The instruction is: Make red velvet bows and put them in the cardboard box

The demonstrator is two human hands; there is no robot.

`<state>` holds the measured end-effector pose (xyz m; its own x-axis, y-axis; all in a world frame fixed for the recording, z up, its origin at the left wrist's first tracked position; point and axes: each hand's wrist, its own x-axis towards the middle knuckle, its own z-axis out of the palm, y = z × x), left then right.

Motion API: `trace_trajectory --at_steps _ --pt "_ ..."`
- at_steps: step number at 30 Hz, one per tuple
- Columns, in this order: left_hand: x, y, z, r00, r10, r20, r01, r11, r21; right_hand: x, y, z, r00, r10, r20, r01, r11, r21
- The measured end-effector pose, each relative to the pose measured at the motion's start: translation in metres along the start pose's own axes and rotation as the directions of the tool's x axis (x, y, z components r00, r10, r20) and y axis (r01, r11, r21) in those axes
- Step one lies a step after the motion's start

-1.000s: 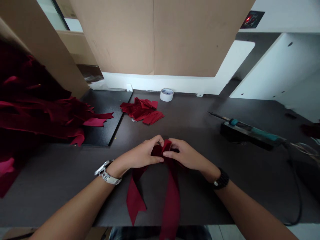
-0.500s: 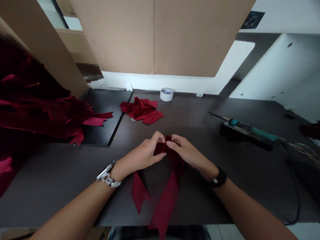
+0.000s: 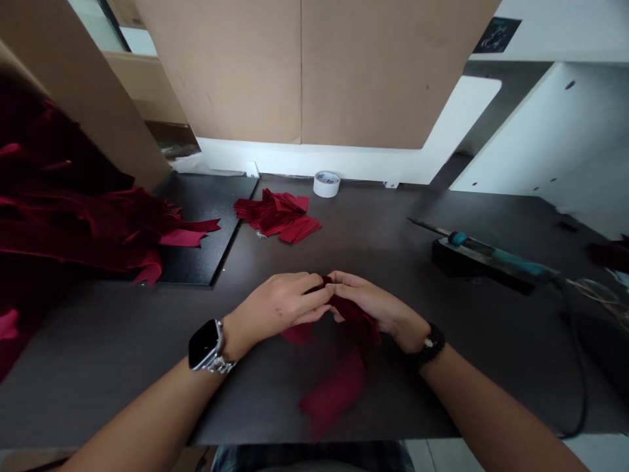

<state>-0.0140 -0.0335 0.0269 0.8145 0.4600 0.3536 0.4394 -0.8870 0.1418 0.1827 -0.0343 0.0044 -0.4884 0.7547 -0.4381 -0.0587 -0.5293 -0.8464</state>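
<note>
Dark red velvet ribbon point(image 3: 351, 311) is pinched between my two hands above the middle of the table. My left hand point(image 3: 287, 300) has its fingers closed on the ribbon, its back turned up and the fingertips meeting those of the other hand. Thumb and fingers of my right hand point(image 3: 368, 298) grip the folded part from the right side. A ribbon tail point(image 3: 337, 393) with a notched end hangs toward the table's front edge, blurred by motion. The folds between the fingertips are mostly hidden.
A pile of short red ribbon pieces point(image 3: 280, 215) lies behind my hands, near a roll of white tape point(image 3: 327, 184). Long red ribbons point(image 3: 98, 229) spill over a black board point(image 3: 216, 196) at left. A soldering iron point(image 3: 496, 252) rests on a black holder at right, its cable trailing forward.
My left hand has rolled over, so its back and the watch face now show, and its fingers have closed against the right hand. The ribbon tails have swung and shifted.
</note>
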Motion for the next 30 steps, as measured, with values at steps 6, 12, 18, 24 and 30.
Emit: trace_trajectory --at_steps 6,12,18,24,30 --pt "0.001 0.008 0.005 0.995 -0.102 -0.002 0.100 0.978 -0.182 -0.007 -0.010 -0.004 0.901 -0.426 -0.082 0.306 0.758 -0.576" --pt "0.010 0.002 0.008 0.808 -0.589 0.022 0.526 0.704 -0.476 -0.026 -0.017 0.009 0.380 -0.854 0.355 0.611 -0.057 -0.790" --pt "0.014 -0.004 0.005 0.659 -0.685 0.311 0.549 0.155 -0.822 -0.015 -0.011 0.003 0.448 -0.665 0.598 0.602 -0.270 -0.751" --pt "0.016 -0.001 0.002 0.610 -0.663 0.433 0.523 -0.073 -0.849 -0.009 -0.008 0.002 0.370 -0.689 0.623 0.491 -0.424 -0.761" --pt "0.016 0.000 0.005 0.660 -0.667 0.345 0.501 0.049 -0.864 -0.011 -0.004 0.006 0.291 -0.795 0.533 0.510 -0.342 -0.789"
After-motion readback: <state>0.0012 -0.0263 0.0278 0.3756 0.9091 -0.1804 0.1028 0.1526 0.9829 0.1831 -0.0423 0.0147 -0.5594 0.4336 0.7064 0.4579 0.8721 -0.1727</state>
